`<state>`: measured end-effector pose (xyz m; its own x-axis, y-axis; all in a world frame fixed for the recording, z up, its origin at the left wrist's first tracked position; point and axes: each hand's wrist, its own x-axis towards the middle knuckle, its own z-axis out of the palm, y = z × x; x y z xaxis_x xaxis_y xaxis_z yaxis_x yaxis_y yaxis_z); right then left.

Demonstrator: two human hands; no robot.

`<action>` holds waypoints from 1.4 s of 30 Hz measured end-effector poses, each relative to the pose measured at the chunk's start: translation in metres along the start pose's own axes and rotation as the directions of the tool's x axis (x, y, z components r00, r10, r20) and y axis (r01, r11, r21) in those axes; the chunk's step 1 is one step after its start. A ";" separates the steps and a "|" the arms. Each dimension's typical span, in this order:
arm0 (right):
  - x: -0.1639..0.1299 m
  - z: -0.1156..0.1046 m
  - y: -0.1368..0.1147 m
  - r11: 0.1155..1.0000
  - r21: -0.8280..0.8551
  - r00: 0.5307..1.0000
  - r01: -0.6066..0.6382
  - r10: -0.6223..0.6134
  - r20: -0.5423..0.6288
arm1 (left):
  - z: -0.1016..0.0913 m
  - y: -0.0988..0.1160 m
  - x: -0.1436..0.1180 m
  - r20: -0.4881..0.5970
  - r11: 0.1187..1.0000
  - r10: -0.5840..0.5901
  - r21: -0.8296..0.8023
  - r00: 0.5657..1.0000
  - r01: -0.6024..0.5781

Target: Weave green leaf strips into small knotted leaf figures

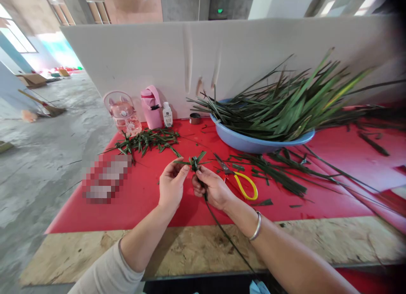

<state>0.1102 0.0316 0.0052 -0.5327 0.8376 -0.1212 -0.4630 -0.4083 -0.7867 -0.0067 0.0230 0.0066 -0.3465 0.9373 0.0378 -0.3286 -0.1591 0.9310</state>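
Note:
Between my two hands is a small woven leaf knot (194,162), dark green, with short leaf ends sticking out and a long thin strip trailing down over the table edge. My left hand (172,180) pinches one of its leaf ends between thumb and fingers. From below, my right hand (212,185) grips the knot's base and the strip, its fingers curled. Just right of that hand lie scissors (242,184) with yellow handles, blades pointing up and left. Beyond my left hand, a pile of similar woven leaf pieces (147,142) rests on the red cloth (142,192).
A blue basin (263,144) heaped with long green leaves (292,108) stands at the back right. Leaf strips (282,175) lie before it. Along the back are a pink jug (125,116), a pink cup holder (152,110), a white bottle (167,114) and a small round tin (195,118).

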 end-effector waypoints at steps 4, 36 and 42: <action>0.002 0.001 0.004 0.993 -0.097 0.995 0.068 -0.075 -0.067 | 0.000 0.000 -0.001 -0.005 0.997 -0.068 -0.034 0.998 0.067; 0.016 -0.014 0.026 0.992 -0.122 0.945 0.035 -0.072 -0.319 | -0.010 -0.006 0.006 -0.010 0.927 -0.374 -0.006 0.927 0.374; 0.016 -0.020 0.006 0.876 -0.482 0.970 0.014 -0.128 -0.205 | -0.029 0.039 0.067 0.233 0.869 -0.329 0.455 0.915 0.197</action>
<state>0.1134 0.0496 -0.0137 -0.3125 0.9394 -0.1409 -0.0713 -0.1711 -0.9827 -0.0683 0.0704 0.0353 -0.0044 0.9823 -0.1872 0.0463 0.1872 0.9812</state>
